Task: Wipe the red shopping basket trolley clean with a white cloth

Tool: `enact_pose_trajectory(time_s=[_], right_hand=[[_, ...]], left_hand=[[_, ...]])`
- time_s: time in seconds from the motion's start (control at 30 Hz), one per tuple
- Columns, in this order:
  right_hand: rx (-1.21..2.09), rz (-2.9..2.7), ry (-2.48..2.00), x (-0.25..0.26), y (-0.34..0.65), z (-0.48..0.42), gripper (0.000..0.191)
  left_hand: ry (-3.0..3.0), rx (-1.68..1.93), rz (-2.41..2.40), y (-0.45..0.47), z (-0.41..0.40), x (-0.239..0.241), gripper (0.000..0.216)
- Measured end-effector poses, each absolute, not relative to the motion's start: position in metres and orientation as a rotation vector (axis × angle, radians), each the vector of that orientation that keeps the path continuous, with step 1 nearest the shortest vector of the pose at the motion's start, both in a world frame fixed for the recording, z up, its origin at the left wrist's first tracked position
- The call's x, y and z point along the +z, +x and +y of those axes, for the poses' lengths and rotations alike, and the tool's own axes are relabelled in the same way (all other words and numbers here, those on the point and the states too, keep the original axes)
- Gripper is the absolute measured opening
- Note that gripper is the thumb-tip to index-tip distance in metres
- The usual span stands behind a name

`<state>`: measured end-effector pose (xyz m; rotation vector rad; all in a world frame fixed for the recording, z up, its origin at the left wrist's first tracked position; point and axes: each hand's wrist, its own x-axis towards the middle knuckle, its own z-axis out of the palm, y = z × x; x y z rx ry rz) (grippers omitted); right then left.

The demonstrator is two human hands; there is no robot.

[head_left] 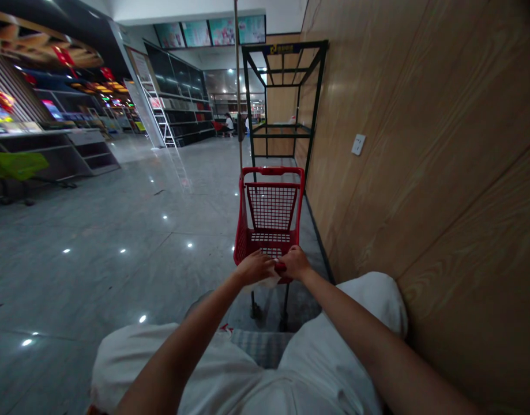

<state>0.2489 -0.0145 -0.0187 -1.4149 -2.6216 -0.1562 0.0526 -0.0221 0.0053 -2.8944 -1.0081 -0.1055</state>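
Note:
A small red shopping cart (271, 207) with a mesh basket stands on the grey floor just in front of me. My left hand (255, 267) is curled over the near rim of the cart, pressing a white cloth (269, 281) against it. My right hand (294, 262) is closed on the same rim right beside the left hand. The basket looks empty. My knees in white trousers fill the bottom of the view.
A wood-panelled wall (420, 144) runs close along my right, with a white socket (358, 144). An empty dark metal shelf rack (286, 104) stands behind the cart. A ladder (163, 124) and store shelving are at the far left. People are in the far background.

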Motion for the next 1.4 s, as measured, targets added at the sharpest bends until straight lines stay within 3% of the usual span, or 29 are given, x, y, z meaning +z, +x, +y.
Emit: enact_pose_trajectory(time_s=[0.17, 0.43, 0.73, 1.03, 1.4], right_hand=[[-0.154, -2.628, -1.444, -0.016, 0.244, -0.016, 0.030], [-0.120, -2.612, -1.455, -0.019, 0.241, -0.016, 0.021], [-0.144, -2.650, -1.397, -0.017, 0.245, -0.016, 0.026], [-0.150, -2.596, -1.475, -0.019, 0.231, -0.012, 0.022], [-0.205, -2.657, -1.348, -0.019, 0.248, -0.003, 0.025]], left_hand=[[-2.793, -0.041, -1.169, 0.020, -0.017, 0.000, 0.037], [-2.557, -0.278, -1.325, 0.079, -0.033, -0.031, 0.031], [-2.531, -0.196, -1.294, 0.013, -0.025, -0.019, 0.026], [-2.534, -0.279, -1.287, 0.080, -0.027, -0.028, 0.025], [-2.535, -0.216, -1.322, 0.022, -0.016, -0.021, 0.023]])
